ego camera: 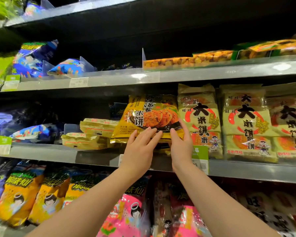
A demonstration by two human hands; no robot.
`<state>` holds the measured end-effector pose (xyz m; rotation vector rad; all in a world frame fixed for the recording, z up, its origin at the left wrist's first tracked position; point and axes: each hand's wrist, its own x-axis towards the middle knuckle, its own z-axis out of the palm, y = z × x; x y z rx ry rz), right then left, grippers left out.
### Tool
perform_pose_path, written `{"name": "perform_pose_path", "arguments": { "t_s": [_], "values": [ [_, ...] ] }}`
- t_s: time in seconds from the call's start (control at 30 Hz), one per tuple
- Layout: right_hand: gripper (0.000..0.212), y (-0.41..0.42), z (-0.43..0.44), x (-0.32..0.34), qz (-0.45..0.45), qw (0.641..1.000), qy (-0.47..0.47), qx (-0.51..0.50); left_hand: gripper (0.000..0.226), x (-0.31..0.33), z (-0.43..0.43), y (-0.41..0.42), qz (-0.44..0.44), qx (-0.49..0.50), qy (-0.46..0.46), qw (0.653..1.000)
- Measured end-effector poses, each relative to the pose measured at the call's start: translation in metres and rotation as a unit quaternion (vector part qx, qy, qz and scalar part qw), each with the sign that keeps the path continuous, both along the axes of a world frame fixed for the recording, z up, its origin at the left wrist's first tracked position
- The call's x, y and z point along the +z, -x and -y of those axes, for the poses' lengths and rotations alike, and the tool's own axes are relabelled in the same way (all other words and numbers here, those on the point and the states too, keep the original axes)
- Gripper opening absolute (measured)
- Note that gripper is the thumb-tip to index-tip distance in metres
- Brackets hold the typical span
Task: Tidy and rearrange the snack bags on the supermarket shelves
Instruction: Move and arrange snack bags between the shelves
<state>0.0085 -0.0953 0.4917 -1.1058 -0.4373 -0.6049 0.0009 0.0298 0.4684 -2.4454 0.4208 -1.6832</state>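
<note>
Grey metal supermarket shelves (pixel 246 170) fill the view in tiers, each front rail carrying price labels. On the middle shelf, at the right, stands a row of large pale yellow rice cracker bags (pixel 246 124) with red rings and bold black characters, upright and packed side by side. Below, on the lowest tier in view, orange snack bags (pixel 19 200) with a cartoon figure stand at the left and pink bags (pixel 128 214) sit behind the person's forearms. On the shelf above, blue snack bags (pixel 31 60) lean at the left between clear dividers, and flat orange packs (pixel 188 61) lie along the right. The yellow seaweed rice cracker bag (pixel 150 115) stands upright on the middle shelf, touching the leftmost pale bag, with a few smaller pale yellow packs (pixel 92 132) lying flat and tumbled just to its left. Both hands are raised to this bag's lower edge: the left hand (pixel 140 147) has its fingers stretched out flat against the bottom front, and the right hand (pixel 181 144) presses its open fingers against the lower right corner, neither closed round it. A green price tag (pixel 200 153) hangs on the rail just beside the right wrist.
</note>
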Motion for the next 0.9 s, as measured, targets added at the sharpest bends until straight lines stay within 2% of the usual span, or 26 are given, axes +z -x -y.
{"name": "perform_pose_path", "arguments": {
  "t_s": [0.1,0.17,0.3,0.33,0.4,0.47,0.57,0.67,0.83,0.9],
  "values": [
    [0.036,-0.003,0.005,-0.004,0.014,1.000,0.005,-0.025,0.056,-0.008,0.003,-0.006,-0.020,-0.013,-0.006,1.000],
    [0.035,-0.004,0.007,-0.008,0.020,0.998,0.026,-0.045,0.058,-0.015,0.003,-0.010,-0.065,-0.015,-0.015,0.998],
    [0.037,-0.006,0.011,-0.012,0.006,0.979,0.172,-0.107,0.070,-0.025,-0.002,-0.019,-0.170,0.026,0.022,0.985],
    [0.041,-0.008,0.011,-0.012,0.000,0.958,0.244,-0.148,0.069,-0.025,-0.003,-0.020,-0.174,0.031,0.033,0.984],
    [0.047,-0.008,0.012,-0.018,0.007,0.879,0.394,-0.268,0.066,-0.024,-0.006,-0.023,-0.192,0.041,0.041,0.980],
    [0.042,-0.008,0.010,-0.030,0.064,0.804,0.457,-0.376,0.061,-0.020,-0.010,-0.025,-0.221,0.046,0.039,0.973],
    [0.021,-0.013,-0.001,-0.048,0.139,0.730,0.519,-0.422,0.056,-0.012,-0.015,-0.028,-0.262,0.029,0.028,0.964],
    [0.022,-0.021,-0.009,-0.056,0.149,0.702,0.551,-0.426,0.057,0.000,-0.024,-0.029,-0.290,0.014,0.016,0.957],
    [0.037,-0.031,-0.010,-0.053,0.128,0.691,0.584,-0.405,0.056,0.017,-0.027,-0.041,-0.317,-0.005,0.038,0.948],
    [0.037,-0.032,-0.009,-0.052,0.131,0.693,0.573,-0.417,0.065,0.017,-0.028,-0.046,-0.333,0.016,0.017,0.943]
  ]
}}
